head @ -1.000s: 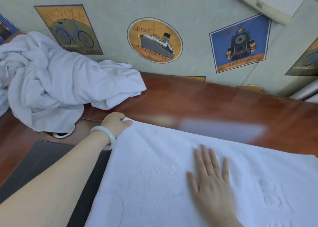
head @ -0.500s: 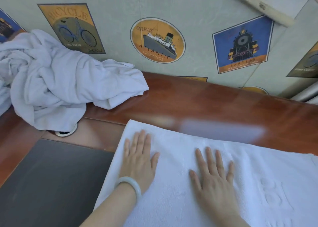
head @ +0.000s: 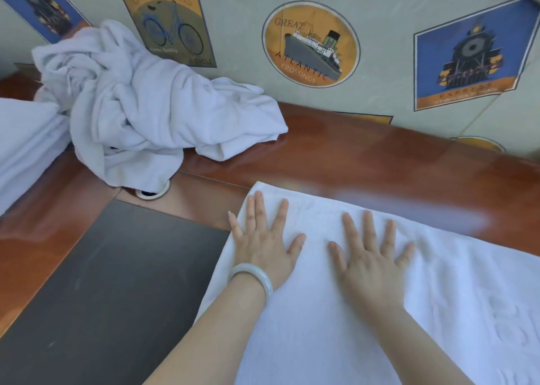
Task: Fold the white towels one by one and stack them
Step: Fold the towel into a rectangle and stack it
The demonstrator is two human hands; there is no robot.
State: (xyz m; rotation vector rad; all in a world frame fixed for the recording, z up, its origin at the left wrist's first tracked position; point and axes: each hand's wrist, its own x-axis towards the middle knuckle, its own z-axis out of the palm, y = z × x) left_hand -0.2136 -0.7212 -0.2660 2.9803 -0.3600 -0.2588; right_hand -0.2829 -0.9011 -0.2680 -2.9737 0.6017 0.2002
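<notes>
Left hand (head: pixel 264 247) and right hand (head: pixel 371 259) lie flat, fingers spread, on white towel (head: pixel 321 326); best stroke outward toward 9 and 3 o'clock, evenly, before folding.

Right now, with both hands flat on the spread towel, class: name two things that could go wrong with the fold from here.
1. The towel lies on the glossy wooden desk; with the left hand and right hand both pressing flat, a push could slide it rather than smooth it.
2. The crumpled pile sprawls close behind the towel; a fold swung that way might catch its loose corner.
</notes>
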